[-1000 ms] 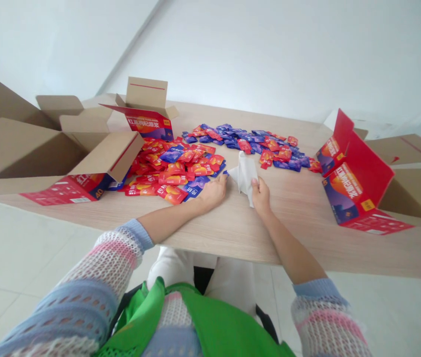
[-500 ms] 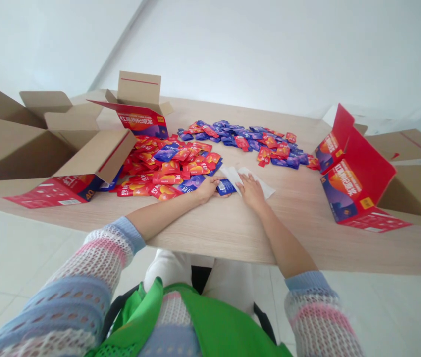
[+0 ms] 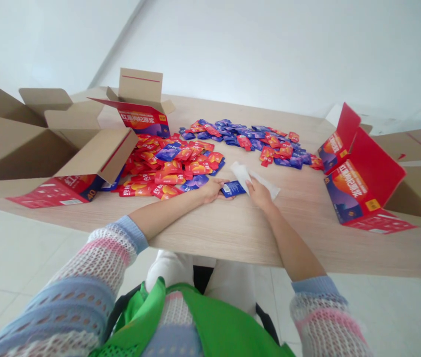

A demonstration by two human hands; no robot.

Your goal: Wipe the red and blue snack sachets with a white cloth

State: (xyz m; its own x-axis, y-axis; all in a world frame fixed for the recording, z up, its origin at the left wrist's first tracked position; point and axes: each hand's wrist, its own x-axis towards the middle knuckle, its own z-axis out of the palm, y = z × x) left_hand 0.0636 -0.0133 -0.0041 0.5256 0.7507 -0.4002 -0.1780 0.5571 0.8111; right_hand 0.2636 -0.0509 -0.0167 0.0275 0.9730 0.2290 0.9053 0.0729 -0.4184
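Note:
My left hand [image 3: 212, 191] is closed on a small blue sachet [image 3: 233, 189], which sticks out to the right with its printed back facing up. Just right of it, my right hand [image 3: 259, 193] grips a folded white tissue [image 3: 242, 172]; part of the tissue spreads on the table under and beyond the fingers. A heap of mostly red sachets [image 3: 169, 168], with some blue ones among them, lies left of and behind my left hand. Farther back stretches a second pile of mixed blue and red sachets [image 3: 249, 137].
An open cardboard box [image 3: 80, 188] lies on its side at the left, with a red box [image 3: 143, 121] behind it. Another open red and blue box [image 3: 355, 183] stands at the right. The wooden table [image 3: 210, 233] ends close to my body; a white wall rises behind.
My right hand has gone from lying flat on the tissue to gripping it and has shifted slightly right. More of the blue sachet now shows between the hands.

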